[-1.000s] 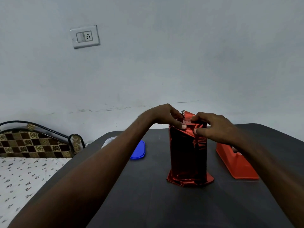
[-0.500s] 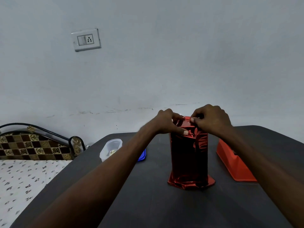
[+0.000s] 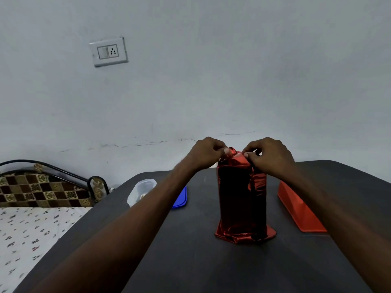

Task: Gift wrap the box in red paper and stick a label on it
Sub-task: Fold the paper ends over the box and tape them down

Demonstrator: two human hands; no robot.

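Fingertips [image 3: 227, 151] of our left hand [image 3: 206, 152] and right hand [image 3: 269, 154] are pinched on the loose red paper [image 3: 236, 160] atop the box [image 3: 242, 199], standing mid-table [image 3: 190, 261]. Sides look wrapped, and the bottom's folded but crumpled. Top still needs closing, and we see no label yet.

I cannot see the box itself: red paper [image 3: 242, 199] covers it fully. The blue lid [image 3: 181, 198] is largely hidden behind the left forearm (only one edge shows). Contents of the clear tub [image 3: 140, 190] are too small to identify. The red dispenser [image 3: 298, 210] is partly masked by the right forearm.
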